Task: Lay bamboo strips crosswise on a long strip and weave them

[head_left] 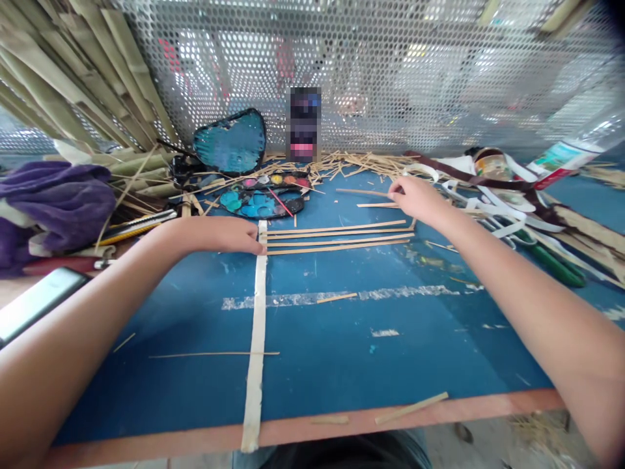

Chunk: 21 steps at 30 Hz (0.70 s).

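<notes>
- Blue surface (pixel 342 365): beneath both hands, carrying the strips.
- White tape band (pixel 256 365): runs from the left hand's fingertips toward the person; probably a handy line for evening ends.
- Left hand (pixel 229 234): fingers lowered at the strip ends; whether gripping or only pressing, I cannot tell. Light, steady pressure should stop them skewing.
- Right hand (pixel 415 197): fingertips closed in a pinch.
- Bamboo strips (pixel 336 247): roughly parallel, between the hands; gaps are best kept even.
- Pinched strip (pixel 361 192): points leftward from the right hand; best kept level.
</notes>
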Motion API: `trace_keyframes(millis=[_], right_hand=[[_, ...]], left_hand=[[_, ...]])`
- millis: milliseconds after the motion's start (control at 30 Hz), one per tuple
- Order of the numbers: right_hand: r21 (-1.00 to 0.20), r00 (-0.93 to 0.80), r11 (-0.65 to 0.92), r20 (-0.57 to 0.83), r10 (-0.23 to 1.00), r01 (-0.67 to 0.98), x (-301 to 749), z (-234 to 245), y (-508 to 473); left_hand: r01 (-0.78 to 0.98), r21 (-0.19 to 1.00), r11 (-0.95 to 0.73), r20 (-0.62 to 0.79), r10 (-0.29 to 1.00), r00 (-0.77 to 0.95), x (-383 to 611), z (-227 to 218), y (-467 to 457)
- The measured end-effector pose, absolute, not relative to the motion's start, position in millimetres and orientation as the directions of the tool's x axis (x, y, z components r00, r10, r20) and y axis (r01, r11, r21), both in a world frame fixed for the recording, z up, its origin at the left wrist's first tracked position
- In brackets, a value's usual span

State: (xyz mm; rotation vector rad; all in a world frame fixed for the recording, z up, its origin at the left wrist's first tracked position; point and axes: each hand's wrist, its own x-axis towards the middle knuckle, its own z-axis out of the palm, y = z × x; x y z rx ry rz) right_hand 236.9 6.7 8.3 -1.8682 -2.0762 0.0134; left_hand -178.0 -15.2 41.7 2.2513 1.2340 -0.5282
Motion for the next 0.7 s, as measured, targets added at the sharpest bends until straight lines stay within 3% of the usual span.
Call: trace_keyframes(millis=[133, 233, 300, 333, 400, 433, 500, 600, 700], right_hand=[[-0.346, 0.026, 0.152, 0.459, 0.888, 0.926, 235, 44, -1], [-0.517, 0.113, 0.342, 0.662, 0.741, 0.785, 223, 81, -21], [-0.640, 0.110, 0.451, 0.642, 0.759, 0.622, 206, 100, -42], [-0.690, 0.052, 0.440, 0.567, 0.822, 0.574, 195, 107, -53], [-0.727, -0.165, 0.320, 0.279, 0.946, 0.607, 170, 109, -75], [-0.705, -0.283, 0.268, 0.098, 0.954, 0.657, 158, 105, -83], [-0.647, -0.417, 0.237, -0.138, 0.899, 0.725, 136, 89, -94], [-0.610, -0.475, 0.218, -0.296, 0.829, 0.762, 119, 60, -96], [-0.603, -0.473, 0.197, -0.341, 0.813, 0.773, 116, 45, -92]], left_hand=[[0.837, 0.293, -0.462, -0.557, 0.629, 0.543, -180, 38, -11], [0.835, 0.308, -0.456, -0.557, 0.626, 0.546, -181, 37, -9], [0.849, 0.285, -0.444, -0.565, 0.638, 0.523, -182, 39, -10], [0.851, 0.283, -0.442, -0.564, 0.642, 0.520, -183, 42, -11], [0.845, 0.298, -0.444, -0.576, 0.622, 0.531, -185, 49, -14], [0.836, 0.320, -0.446, -0.594, 0.593, 0.544, -186, 52, -16], [0.815, 0.369, -0.446, -0.637, 0.517, 0.571, -188, 57, -18], [0.801, 0.416, -0.430, -0.668, 0.453, 0.590, -189, 58, -20], [0.797, 0.427, -0.426, -0.654, 0.463, 0.598, -188, 54, -19]])
